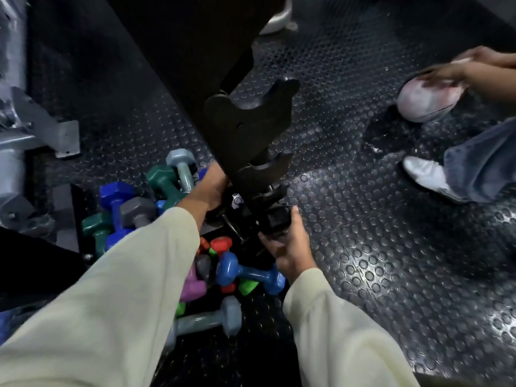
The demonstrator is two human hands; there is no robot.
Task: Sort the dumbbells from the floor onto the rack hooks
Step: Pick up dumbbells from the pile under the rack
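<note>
A black dumbbell (pixel 275 219) lies across the lowest hooks of the black rack (pixel 245 121). My right hand (pixel 290 247) grips its right end from below. My left hand (pixel 212 191) holds its left end beside the rack post, fingers partly hidden. On the floor below lie several coloured dumbbells: a blue dumbbell (pixel 248 272) by my right wrist, a pale blue dumbbell (pixel 209 319) nearer me, and a pile at the left with a green dumbbell (pixel 164 180), a dark blue dumbbell (pixel 116 196) and a grey dumbbell (pixel 136 210).
The floor is black studded rubber (pixel 363 219). A grey machine frame (pixel 36 129) stands at the left. At the right another person's leg in jeans (pixel 480 169) and white shoe (pixel 424 174) rest on the floor, and their hands hold a pale ball (pixel 427 99).
</note>
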